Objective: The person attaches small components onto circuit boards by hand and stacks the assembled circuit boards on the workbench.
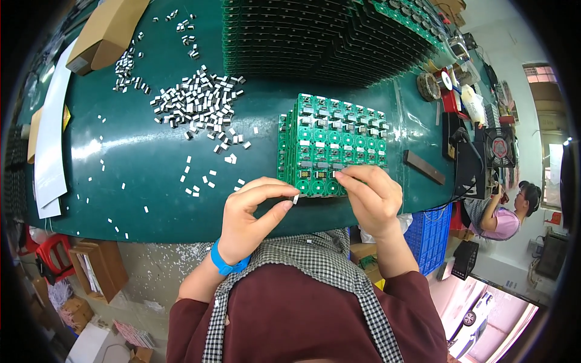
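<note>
Maroon shirt (302, 314) is nearest. My left hand (249, 213) pinches a small white piece (295, 199); my right hand (377, 195) is at the green circuit-board panel (348, 137) on the bench (145, 187), its grip I cannot tell. Two dark-faced displays (305, 174) seem done; white-topped upper rows (334, 144) seem to remain.

Bright light covers the table (160, 181), with white glare at its left end and fainter streaks toward its right. The tall stack (284, 42) at its far side is shadowed. Fisheye distortion bows the table's edges (the picture's corners fall black).
</note>
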Demonstrator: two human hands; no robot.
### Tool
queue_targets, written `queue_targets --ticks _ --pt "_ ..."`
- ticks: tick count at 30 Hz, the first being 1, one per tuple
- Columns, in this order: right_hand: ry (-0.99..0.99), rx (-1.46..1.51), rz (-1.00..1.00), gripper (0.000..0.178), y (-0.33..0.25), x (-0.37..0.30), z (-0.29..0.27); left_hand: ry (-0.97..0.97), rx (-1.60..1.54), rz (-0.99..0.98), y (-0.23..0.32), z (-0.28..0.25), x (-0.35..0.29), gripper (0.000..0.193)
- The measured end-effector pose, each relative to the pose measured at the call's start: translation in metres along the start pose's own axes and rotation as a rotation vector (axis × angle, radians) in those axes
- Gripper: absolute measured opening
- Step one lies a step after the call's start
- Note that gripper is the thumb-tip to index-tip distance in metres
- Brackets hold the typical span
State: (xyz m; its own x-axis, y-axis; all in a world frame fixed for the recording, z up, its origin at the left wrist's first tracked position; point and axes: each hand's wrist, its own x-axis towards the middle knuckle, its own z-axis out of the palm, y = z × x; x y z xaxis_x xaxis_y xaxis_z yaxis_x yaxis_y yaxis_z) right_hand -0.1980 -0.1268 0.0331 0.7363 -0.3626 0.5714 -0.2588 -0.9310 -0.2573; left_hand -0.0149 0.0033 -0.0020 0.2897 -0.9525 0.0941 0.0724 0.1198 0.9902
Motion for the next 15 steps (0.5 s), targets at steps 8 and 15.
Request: queue_targets --ticks 8,15 --pt "-0.005 -0.031 -0.036 0.029 0.0004 -0.0015 -0.0007 -0.054 -0.029 -0.025 0.0021 -0.0020 -0.0031 0.021" --pt "-0.023 0.001 -0.034 0.029 0.0057 0.0002 -0.0006 0.024 -0.048 -0.006 -0.0022 0.0029 -0.0007 0.019"
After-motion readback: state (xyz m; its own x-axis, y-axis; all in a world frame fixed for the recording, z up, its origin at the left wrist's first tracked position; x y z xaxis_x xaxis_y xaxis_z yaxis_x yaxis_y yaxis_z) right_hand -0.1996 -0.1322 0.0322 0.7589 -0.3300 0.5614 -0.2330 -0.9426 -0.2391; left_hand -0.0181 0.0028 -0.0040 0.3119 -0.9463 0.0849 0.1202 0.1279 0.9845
